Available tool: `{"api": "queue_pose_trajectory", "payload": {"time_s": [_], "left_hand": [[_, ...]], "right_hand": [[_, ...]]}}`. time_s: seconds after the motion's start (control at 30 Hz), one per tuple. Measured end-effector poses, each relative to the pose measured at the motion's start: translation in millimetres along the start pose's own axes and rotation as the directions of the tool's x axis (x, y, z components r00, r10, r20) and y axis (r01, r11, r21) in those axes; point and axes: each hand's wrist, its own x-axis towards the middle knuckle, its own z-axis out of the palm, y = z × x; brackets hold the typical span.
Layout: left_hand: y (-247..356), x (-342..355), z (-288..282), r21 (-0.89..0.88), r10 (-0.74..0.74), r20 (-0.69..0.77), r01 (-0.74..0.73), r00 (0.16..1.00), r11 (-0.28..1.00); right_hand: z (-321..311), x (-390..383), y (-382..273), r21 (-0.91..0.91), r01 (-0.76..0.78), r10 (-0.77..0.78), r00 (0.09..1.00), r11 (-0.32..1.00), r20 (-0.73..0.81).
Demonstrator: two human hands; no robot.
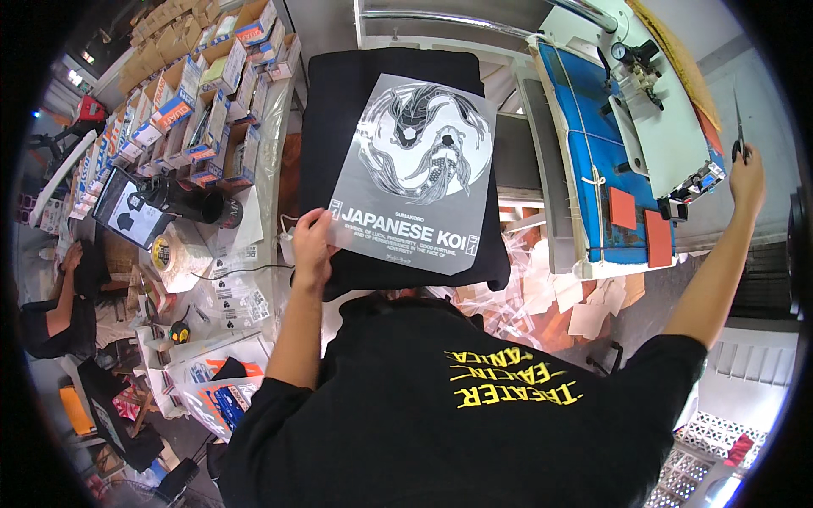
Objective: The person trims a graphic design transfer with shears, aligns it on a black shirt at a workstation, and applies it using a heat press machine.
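My left hand (313,251) is closed on the lower left edge of a grey, see-through transfer film sheet (351,212). Two fish curled in a circle and white lettering are printed on the film. It is tilted a little above a black T-shirt (326,118) spread out in front of me. Far out to the right, my right hand (746,179) is raised with its fingers round the handles of a pair of scissors (738,118). Their blades point away from me, apart from the film.
A heat press (656,110) with a gauge and a blue pad (572,110) stands at the right. Cardboard boxes (222,68) crowd the left table beside a tablet (131,216) and a tape roll (165,251). Film scraps (525,296) litter the floor. Another person's hand (73,255) shows far left.
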Motion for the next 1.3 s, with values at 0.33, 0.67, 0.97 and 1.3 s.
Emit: {"api": "queue_pose_trajectory", "payload": {"time_s": [0.33,0.67,0.97,1.3], "left_hand": [[7,26,-5,0.392,-0.111,0.073,0.074,0.991,0.917],[2,44,-24,0.641,0.12,0.011,-0.099,0.993,0.761],[16,21,-33,0.691,0.428,0.682,-0.714,0.593,-0.112],[17,24,-31,0.679,0.397,0.712,-0.712,0.579,-0.18]], "right_hand": [[80,65,35,-0.08,0.161,-0.131,0.947,0.984,0.295],[67,-300,-249,0.791,0.419,-0.727,0.685,0.446,0.048],[102,-428,-281,0.671,0.458,-0.76,0.599,0.583,0.251],[107,-428,-277,0.671,0.417,-0.724,0.636,0.614,0.267]]}}
